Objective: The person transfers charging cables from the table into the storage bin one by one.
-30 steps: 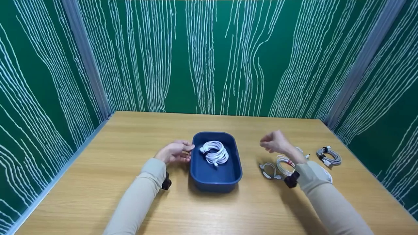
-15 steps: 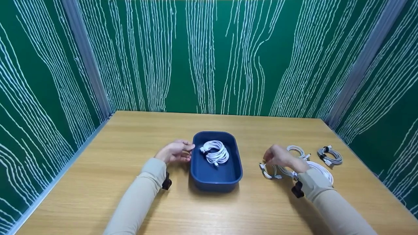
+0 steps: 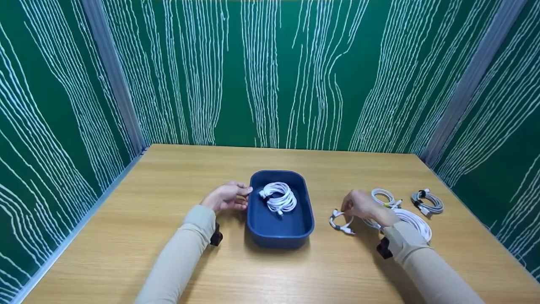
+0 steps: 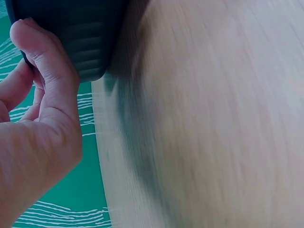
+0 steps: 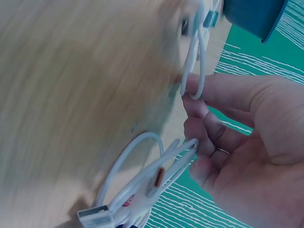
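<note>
A dark blue tray [image 3: 279,240] sits mid-table with a coiled white cable [image 3: 278,197] inside. My left hand [image 3: 242,196] grips the tray's left rim; in the left wrist view the thumb [image 4: 45,57] presses on the ribbed outer wall [image 4: 88,33]. To the tray's right, my right hand [image 3: 346,209] pinches a small white cable coil [image 3: 339,223] that lies on the table. The right wrist view shows my fingertips [image 5: 194,88] holding its thin loop [image 5: 198,57], with another cable bundle [image 5: 142,187] touching the lower fingers.
Right of my right hand lie a white coil [image 3: 382,196], a larger white coil [image 3: 417,226] and a grey coil with a black tie [image 3: 426,202]. Green patterned walls close in the wooden table [image 3: 168,181] on three sides.
My right hand dropped from above the table onto the small white coil, took hold of it and drew it slightly left toward the tray. The left hand stayed on the tray.
</note>
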{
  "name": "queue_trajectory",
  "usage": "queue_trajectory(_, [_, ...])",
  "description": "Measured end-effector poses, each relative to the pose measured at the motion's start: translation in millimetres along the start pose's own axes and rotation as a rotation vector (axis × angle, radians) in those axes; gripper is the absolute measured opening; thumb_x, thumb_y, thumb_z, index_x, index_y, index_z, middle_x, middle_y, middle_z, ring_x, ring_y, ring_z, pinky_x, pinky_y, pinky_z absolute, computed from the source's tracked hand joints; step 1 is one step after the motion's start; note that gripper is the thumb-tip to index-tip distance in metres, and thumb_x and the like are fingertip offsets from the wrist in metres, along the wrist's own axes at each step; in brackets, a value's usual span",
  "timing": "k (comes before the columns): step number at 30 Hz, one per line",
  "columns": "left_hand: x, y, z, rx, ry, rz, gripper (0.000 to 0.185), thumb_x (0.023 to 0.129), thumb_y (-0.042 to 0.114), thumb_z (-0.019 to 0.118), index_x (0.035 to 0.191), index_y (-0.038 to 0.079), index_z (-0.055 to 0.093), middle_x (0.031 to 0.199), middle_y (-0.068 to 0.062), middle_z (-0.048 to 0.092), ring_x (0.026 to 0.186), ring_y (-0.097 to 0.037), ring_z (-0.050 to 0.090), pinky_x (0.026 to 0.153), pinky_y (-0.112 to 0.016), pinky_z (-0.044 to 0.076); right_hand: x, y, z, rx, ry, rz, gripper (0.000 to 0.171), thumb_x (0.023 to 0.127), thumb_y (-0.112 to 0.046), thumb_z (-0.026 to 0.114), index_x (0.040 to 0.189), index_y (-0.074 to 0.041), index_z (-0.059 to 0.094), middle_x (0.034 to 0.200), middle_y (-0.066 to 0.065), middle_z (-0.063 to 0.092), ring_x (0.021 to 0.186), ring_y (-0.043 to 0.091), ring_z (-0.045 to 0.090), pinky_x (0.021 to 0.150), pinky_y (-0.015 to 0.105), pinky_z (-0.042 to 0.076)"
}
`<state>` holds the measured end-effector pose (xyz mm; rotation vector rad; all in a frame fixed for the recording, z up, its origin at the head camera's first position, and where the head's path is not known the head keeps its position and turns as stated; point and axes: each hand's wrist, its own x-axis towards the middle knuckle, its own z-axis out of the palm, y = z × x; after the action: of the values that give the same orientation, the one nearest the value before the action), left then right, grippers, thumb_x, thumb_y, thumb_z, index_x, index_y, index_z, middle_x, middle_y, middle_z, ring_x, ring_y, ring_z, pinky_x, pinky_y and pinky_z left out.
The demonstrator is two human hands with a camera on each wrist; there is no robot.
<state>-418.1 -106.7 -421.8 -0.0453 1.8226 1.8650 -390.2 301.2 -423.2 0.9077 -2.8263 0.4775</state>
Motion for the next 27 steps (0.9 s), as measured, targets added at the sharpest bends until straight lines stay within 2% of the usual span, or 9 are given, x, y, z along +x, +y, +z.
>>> queue_trajectory(5, [0.2, -0.5, -0.2, 0.009, 0.002, -0.003, 0.005, 0.097, 0.013, 0.056, 0.098, 0.012, 0.051, 0.076, -0.004, 0.057, 0.063, -0.016, 0.054, 0.057, -0.022, 0.050, -0.3, -3.3, -2.8, 0.052, -0.028, 0.055, 0.005, 0.069, 0.002, 0.074, 0.072, -0.001, 0.071, 0.063, 0.008, 0.066, 0.057, 0.001, 0.047, 0.052, 0.016, 0.038])
queue_trajectory(11, [0.5, -0.4, -0.4, 0.009, 0.000, 0.004, 0.007, 0.097, 0.014, 0.056, 0.099, 0.012, 0.050, 0.077, -0.004, 0.057, 0.063, -0.016, 0.054, 0.057, -0.022, 0.050, 0.0, -3.4, -6.4, 0.249, -0.083, 0.173, 0.005, 0.081, 0.000, 0.071, 0.079, 0.003, 0.068, 0.074, 0.014, 0.068, 0.064, 0.012, 0.056, 0.055, 0.018, 0.042])
queue_trajectory(16, [1.1, -1.7, -1.5, 0.003, -0.009, 0.013, 0.007, 0.097, 0.014, 0.056, 0.096, 0.012, 0.050, 0.075, -0.004, 0.056, 0.061, -0.015, 0.053, 0.055, -0.022, 0.050, -0.6, 1.2, -8.4, 0.332, -0.080, 0.158, 0.006, 0.081, 0.001, 0.071, 0.083, 0.005, 0.067, 0.075, 0.019, 0.068, 0.061, 0.011, 0.056, 0.053, 0.018, 0.043])
queue_trajectory(21, [2.4, -3.0, -1.6, 0.000, -0.020, 0.010, 0.009, 0.098, 0.013, 0.055, 0.089, 0.013, 0.051, 0.072, -0.003, 0.053, 0.058, -0.015, 0.052, 0.054, -0.021, 0.049, -0.9, 2.2, -12.9, 0.432, -0.088, 0.216, 0.007, 0.081, 0.007, 0.066, 0.087, 0.010, 0.065, 0.075, 0.023, 0.068, 0.054, 0.009, 0.057, 0.048, 0.024, 0.051])
queue_trajectory(27, [3.0, -2.2, -0.7, 0.003, -0.019, 0.013, 0.009, 0.098, 0.014, 0.055, 0.090, 0.013, 0.051, 0.074, -0.004, 0.054, 0.059, -0.015, 0.052, 0.055, -0.022, 0.049, -0.8, -0.8, -19.5, 0.541, -0.124, 0.302, 0.013, 0.086, 0.004, 0.065, 0.096, 0.011, 0.065, 0.084, 0.023, 0.069, 0.059, 0.011, 0.062, 0.054, 0.026, 0.055])
